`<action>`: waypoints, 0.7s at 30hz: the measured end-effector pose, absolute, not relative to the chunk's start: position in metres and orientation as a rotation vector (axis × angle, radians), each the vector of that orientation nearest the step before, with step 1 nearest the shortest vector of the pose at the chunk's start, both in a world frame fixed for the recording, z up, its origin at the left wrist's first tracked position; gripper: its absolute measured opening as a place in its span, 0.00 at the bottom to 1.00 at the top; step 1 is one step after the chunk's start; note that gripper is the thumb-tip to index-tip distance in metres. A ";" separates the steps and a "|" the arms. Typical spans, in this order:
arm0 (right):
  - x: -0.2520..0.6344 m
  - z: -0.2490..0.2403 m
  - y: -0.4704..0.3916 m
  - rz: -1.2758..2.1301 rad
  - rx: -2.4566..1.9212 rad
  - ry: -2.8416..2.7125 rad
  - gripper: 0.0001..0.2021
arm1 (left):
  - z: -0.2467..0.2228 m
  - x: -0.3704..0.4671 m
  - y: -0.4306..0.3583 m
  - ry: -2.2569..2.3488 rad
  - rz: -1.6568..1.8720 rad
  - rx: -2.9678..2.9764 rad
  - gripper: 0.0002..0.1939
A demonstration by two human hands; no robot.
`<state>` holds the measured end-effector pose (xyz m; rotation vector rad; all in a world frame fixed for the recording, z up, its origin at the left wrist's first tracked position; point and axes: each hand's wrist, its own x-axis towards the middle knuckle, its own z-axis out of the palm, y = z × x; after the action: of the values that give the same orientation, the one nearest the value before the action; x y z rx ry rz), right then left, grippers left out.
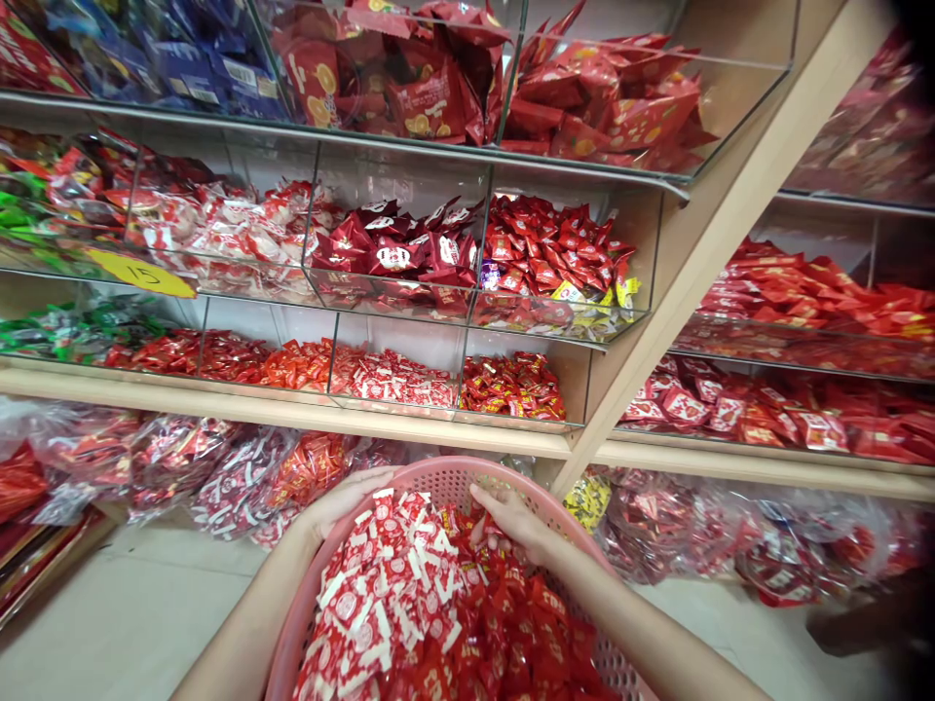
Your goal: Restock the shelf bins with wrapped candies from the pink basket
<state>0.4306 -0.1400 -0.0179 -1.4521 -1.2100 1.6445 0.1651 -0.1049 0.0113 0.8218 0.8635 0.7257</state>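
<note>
Resting at the far rim of a pink basket (438, 474), the left hand (343, 501) curls its fingers over the edge and grips it, thumb side turned toward the sweets inside. The right hand (511, 521) lies just across from it, inside the basket, fingers bent down onto the red-wrapped candies (526, 623); whether it has closed on any of them cannot be told. Between the two hands and running back toward the person lies a heap of red-and-white wrapped candies (387, 594), filling the left half of the basket, with the plain red ones touching it on the right.

Beyond the hands stands a shelf unit (409, 419) with clear-fronted bins. Straight ahead of the hands, the lowest bin row holds red-and-white sweets (398, 380) and, just right of these, small red packets (515, 385). Higher up sit dark red packets (398, 255). A yellow price tag (138, 274) hangs well to the left. Below the shelf, near the left hand, lie clear bags of sweets (241, 472) on the floor (109, 613).
</note>
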 end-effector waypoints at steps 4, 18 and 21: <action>0.435 -0.005 -0.145 1.659 -1.467 -1.182 0.25 | 0.008 0.164 -0.103 0.880 0.735 0.827 0.18; 0.431 -0.001 -0.142 1.634 -1.517 -1.277 0.29 | 0.005 0.162 -0.102 0.850 0.736 0.819 0.18; 0.434 -0.002 -0.141 1.754 -1.391 -1.113 0.21 | 0.005 0.162 -0.103 0.842 0.728 0.824 0.20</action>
<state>0.4344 -0.1409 -0.0024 -1.3914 -1.1133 1.7540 0.1618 -0.1026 0.0052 0.8239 0.8421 0.7277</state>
